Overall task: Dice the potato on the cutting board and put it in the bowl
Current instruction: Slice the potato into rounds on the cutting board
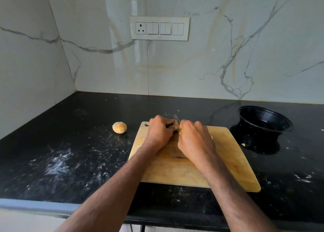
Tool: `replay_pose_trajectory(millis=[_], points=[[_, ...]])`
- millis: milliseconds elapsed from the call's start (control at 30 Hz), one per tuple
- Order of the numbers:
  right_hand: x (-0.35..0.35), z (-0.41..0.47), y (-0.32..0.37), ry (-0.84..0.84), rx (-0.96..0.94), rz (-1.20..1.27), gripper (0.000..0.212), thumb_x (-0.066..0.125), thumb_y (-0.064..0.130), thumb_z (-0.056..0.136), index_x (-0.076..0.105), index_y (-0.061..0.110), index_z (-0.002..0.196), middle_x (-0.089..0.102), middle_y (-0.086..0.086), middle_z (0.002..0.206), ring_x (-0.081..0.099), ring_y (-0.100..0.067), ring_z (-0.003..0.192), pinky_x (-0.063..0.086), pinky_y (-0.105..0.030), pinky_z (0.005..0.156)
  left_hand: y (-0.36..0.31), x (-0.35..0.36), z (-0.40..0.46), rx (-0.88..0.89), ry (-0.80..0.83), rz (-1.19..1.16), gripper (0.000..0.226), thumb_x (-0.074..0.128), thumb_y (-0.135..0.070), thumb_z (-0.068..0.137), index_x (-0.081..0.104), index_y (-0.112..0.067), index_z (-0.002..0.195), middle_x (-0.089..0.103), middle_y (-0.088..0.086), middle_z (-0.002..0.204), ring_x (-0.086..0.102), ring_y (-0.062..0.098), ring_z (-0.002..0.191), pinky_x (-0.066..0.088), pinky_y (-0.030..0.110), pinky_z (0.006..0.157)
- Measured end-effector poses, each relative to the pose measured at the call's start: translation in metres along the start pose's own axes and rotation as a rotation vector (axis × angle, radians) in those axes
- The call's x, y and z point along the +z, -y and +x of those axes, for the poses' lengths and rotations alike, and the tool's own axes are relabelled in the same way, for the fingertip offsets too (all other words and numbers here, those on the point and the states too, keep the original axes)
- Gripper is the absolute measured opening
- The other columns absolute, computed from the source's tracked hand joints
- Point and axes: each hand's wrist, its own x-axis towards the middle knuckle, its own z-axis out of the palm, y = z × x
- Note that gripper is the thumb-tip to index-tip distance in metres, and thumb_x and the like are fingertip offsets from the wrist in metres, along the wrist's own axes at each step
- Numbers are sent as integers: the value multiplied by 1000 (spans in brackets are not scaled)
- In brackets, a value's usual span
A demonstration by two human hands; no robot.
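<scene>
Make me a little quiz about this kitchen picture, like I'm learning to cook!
1. True or false: the black bowl sits on the wooden cutting board.
2. Which hand holds the knife? A) left hand B) right hand
3. Fill in: a whole potato lies on the black counter, on the ____ side of the board.

Key
1. False. The bowl stands on the counter, to the right of the board.
2. B. The left hand steadies the potato piece being cut, mostly hidden under the hands.
3. Left.
</scene>
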Motion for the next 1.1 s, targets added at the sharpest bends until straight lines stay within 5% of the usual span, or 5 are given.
replay_pose_trajectory(millis=[333,500,667,900,1100], points=[[10,3,1,22,-24,21,20,56,18,99,59,17,120,60,-10,106,54,-24,90,50,-35,70,-1,-1,-1,15,-9,10,13,70,-17,95,82,-20,93,77,-6,84,69,13,82,57,33,86],[15,6,-2,91,-32,-3,25,58,12,96,62,17,120,61,-10,109,59,-27,96,45,-33,68,1,1,-3,54,-37,35,17,72,-14,92,80,-19,106,78,-5,103,66,6,95,44,5,87],[16,6,-5,84,-60,21,28,59,13,98,63,20,125,62,-9,112,60,-25,97,43,-30,68,1,2,1,-14,-28,24,22,72,-17,93,77,-16,115,74,-4,116,59,21,121,46,41,109],[19,-13,-21,-2,-36,47,19,61,18,96,68,17,114,65,-6,102,62,-25,89,54,-35,69,6,-2,1,19,-40,1,17,71,-11,91,78,-17,78,72,-5,73,57,8,72,51,27,79],[22,-17,-24,-108,45,128,18,64,23,95,72,19,111,67,-2,92,58,-16,73,52,-30,59,7,-5,-1,22,-50,-19,16,77,-12,88,79,-21,101,76,-10,97,68,5,93,55,24,92]])
